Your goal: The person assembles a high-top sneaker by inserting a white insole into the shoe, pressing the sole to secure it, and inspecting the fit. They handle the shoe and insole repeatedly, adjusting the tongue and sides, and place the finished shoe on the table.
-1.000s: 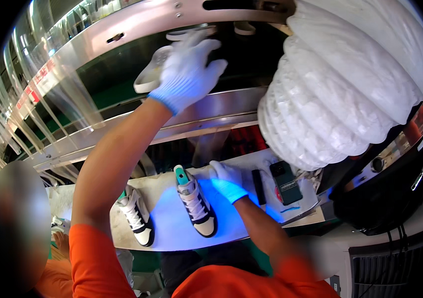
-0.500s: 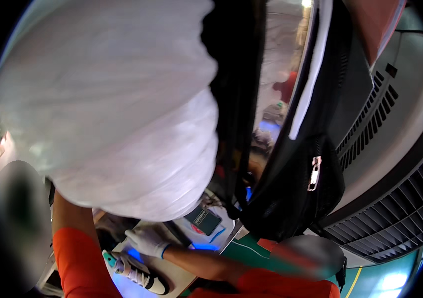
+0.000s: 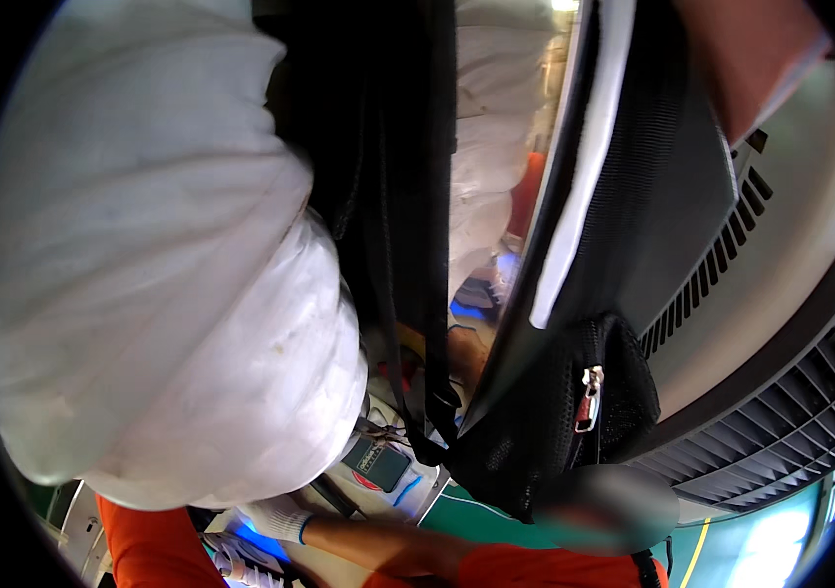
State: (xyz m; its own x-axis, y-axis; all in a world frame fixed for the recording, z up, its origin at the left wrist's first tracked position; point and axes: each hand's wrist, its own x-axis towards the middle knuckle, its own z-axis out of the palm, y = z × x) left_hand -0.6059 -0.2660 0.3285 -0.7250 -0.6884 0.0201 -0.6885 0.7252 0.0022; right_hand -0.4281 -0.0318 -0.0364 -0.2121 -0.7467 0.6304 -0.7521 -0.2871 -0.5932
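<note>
My right hand (image 3: pixel 278 517), in a white knit glove, reaches in from the lower right over the worktable. Only its cuff and back show; the fingers are behind a big white wrinkled fabric bulge (image 3: pixel 202 323), so I cannot see whether they hold anything. Of my left arm only the orange sleeve (image 3: pixel 148 544) shows, and the left hand is hidden behind the same fabric. Below the right hand, between my arms, lies a light-coloured sneaker (image 3: pixel 246 570) with white laces, partly cut off by the lower edge. A dark flat rectangular piece (image 3: pixel 376 464) lies beyond the right wrist.
A black mesh pouch (image 3: pixel 589 431) with a metal zip hangs close in front, beside a shiny reflecting strip (image 3: pixel 496 196). A large grey machine housing with black louvres (image 3: pixel 780 412) stands at the right. Green floor (image 3: pixel 466 510) shows beyond the table edge.
The view has shifted; the white fabric sits further left and lower, covering more of both arms. The right glove appears lower, its fingers now hidden. Less of the sneaker shows.
</note>
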